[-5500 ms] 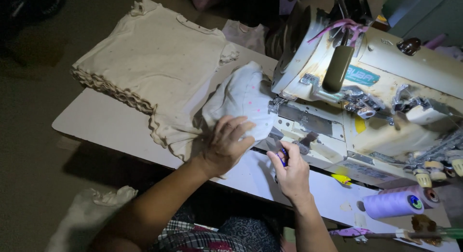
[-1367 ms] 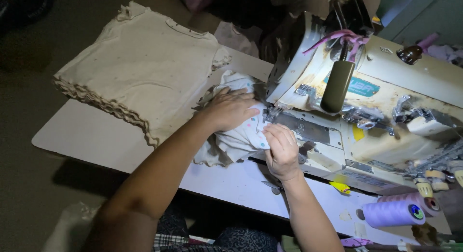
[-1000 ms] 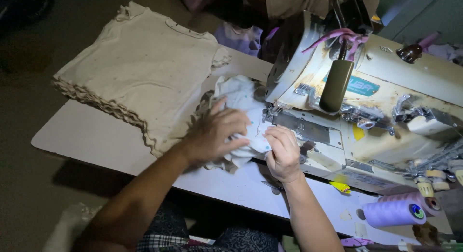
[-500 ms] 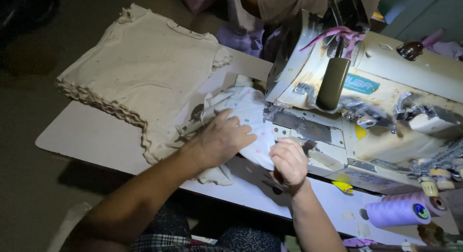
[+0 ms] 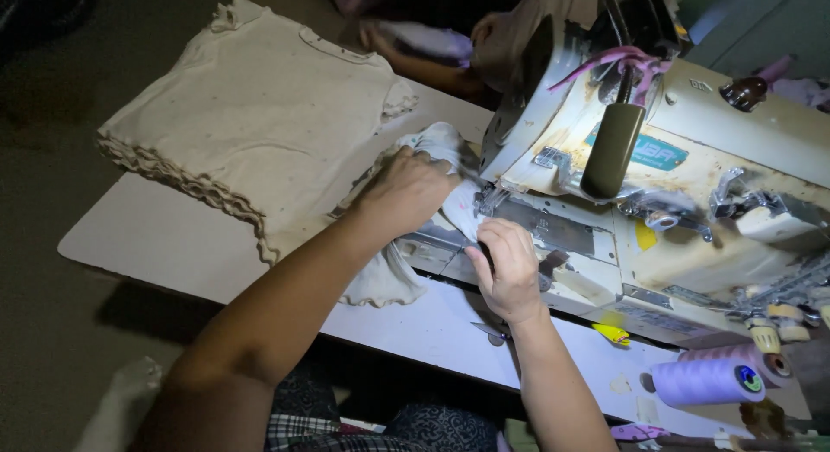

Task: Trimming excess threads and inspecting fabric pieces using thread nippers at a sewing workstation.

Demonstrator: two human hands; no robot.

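Head cam, dim light, bench lit from above. Left hand (image 5: pixel 406 191) flat, palm down, on small pale garment piece (image 5: pixel 445 171), fingers spread a bit and pressing cloth toward needle area of sewing machine (image 5: pixel 657 201); not a closed grip, more a pin-down. Right hand (image 5: pixel 508 266) just beside it, nearer the body, fingers curled narrow on the cloth edge at the machine bed; whether anything else pinched inside, can't tell, thumb side hidden. Garment piece bunched betw. both hands, one end up against the machine head, other end w/ frilled hem hanging off near front edge of white table (image 5: pixel 156 244). Stack of cream tops (image 5: pixel 259 115) w/ ruffled hems lying flat on table's left part, touching the worked piece on its right side. Machine cream-coloured, worn, w/ dark green lever at front and pink thread strands on top. Lilac thread cone (image 5: pixel 705 378) lying on its side at right, well apart from hands. Small yellow bit (image 5: pixel 612 333) on table below machine base. Checked cloth at bottom, over the lap.
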